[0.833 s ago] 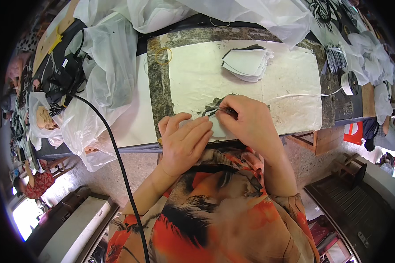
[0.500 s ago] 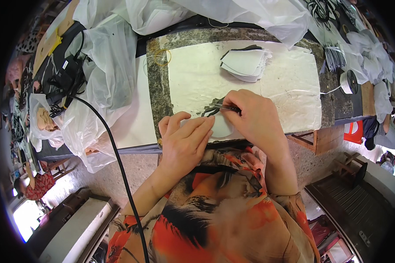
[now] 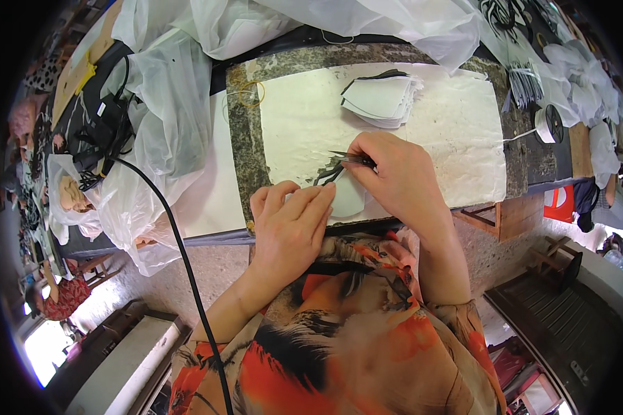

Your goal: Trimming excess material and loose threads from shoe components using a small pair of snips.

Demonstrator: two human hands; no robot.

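Note:
My left hand (image 3: 291, 221) lies over a small white piece (image 3: 348, 197) at the board's near edge, fingers stretched out and pressing down on it. A narrow black strip (image 3: 330, 173) runs along the piece's upper edge, by my left fingertips. Closed round the dark handles of small scissors (image 3: 349, 158), my right hand (image 3: 401, 173) is just right of the strip. The metal blades point left, slightly apart, above the strip. Part of the white piece is hidden under both hands. Beyond them sits a stack of white pieces (image 3: 381, 102) with black edging.
White paper (image 3: 457, 138) covers a worn speckled board (image 3: 246, 145). A yellow ring (image 3: 253, 95) lies at its far left corner. Plastic bags (image 3: 166, 117) and a black cable (image 3: 176, 228) are on the left; a reel of white tape (image 3: 549, 124) stands right.
My right hand has shifted slightly left and up with the scissors, whose blades now show clearly apart above the strip. My left hand keeps its place on the white piece.

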